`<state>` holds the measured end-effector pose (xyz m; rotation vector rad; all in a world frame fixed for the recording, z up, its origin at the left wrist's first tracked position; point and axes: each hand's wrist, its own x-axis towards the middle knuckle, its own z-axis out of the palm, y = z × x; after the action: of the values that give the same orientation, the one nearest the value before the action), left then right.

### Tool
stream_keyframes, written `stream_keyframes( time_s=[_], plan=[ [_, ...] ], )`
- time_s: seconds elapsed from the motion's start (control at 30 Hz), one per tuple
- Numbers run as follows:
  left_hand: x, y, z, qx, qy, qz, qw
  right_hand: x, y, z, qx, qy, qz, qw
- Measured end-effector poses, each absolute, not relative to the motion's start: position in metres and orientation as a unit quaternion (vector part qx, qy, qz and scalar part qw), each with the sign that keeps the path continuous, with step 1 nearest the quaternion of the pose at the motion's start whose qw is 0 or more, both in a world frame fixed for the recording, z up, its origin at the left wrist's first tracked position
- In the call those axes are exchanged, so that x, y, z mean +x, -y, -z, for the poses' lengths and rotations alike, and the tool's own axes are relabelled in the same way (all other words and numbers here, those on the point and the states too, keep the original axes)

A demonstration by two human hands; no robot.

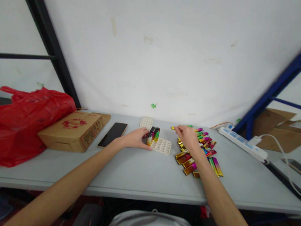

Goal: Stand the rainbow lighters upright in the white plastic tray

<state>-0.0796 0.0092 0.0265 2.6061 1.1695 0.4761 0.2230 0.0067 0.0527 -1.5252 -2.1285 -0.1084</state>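
My left hand (137, 138) rests at the left end of a white tray with round holes (164, 146), thumb and fingers apart around its edge, beside several lighters (154, 133) standing upright in it. My right hand (187, 134) is at the far left of a pile of shiny coloured lighters (188, 162); its fingers are pinched on the end of a gold lighter (173, 128). Part of that lighter is hidden by the fingers. A second holed tray (146, 122) lies behind, near the wall.
A black phone (113, 134) and a cardboard box (71, 129) lie on the left, with a red plastic bag (20, 126) beyond. On the right are a white power strip (242, 144), its cable and an open carton (280, 131).
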Motion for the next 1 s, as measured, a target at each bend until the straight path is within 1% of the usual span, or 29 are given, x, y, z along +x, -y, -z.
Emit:
stream_keyframes(
  time_s=[0.1, 0.23, 0.3, 0.5, 0.57, 0.63, 0.7, 0.77, 0.9, 1.0],
  plan=[
    [-0.080, -0.009, -0.027, 0.891, -0.404, -0.166, 0.122, 0.239, -0.025, -0.056, -0.627, 0.752, 0.054, 0.199],
    [-0.080, -0.008, -0.028, 0.887, -0.410, -0.169, 0.127, 0.241, -0.053, -0.052, -0.612, 0.782, 0.052, 0.107],
    [-0.080, -0.007, -0.028, 0.886, -0.411, -0.172, 0.129, 0.238, -0.064, -0.048, -0.605, 0.791, 0.050, 0.076],
    [-0.080, -0.006, -0.028, 0.884, -0.416, -0.167, 0.131, 0.231, -0.078, -0.045, -0.590, 0.804, 0.051, 0.061],
    [-0.080, -0.007, -0.027, 0.884, -0.415, -0.170, 0.132, 0.231, -0.078, -0.049, -0.568, 0.814, 0.045, 0.109],
    [-0.079, -0.008, -0.027, 0.885, -0.412, -0.172, 0.133, 0.231, -0.074, -0.053, -0.539, 0.812, 0.015, 0.223],
    [-0.079, -0.008, -0.027, 0.888, -0.408, -0.168, 0.132, 0.230, -0.065, -0.055, -0.507, 0.783, -0.056, 0.358],
    [-0.079, -0.007, -0.028, 0.891, -0.404, -0.163, 0.130, 0.226, -0.052, -0.054, -0.484, 0.741, -0.151, 0.441],
    [-0.078, -0.006, -0.030, 0.887, -0.410, -0.166, 0.133, 0.211, -0.027, -0.045, -0.455, 0.645, -0.327, 0.520],
    [-0.079, -0.006, -0.030, 0.885, -0.408, -0.175, 0.140, 0.200, -0.019, -0.039, -0.424, 0.585, -0.401, 0.563]
  ],
)
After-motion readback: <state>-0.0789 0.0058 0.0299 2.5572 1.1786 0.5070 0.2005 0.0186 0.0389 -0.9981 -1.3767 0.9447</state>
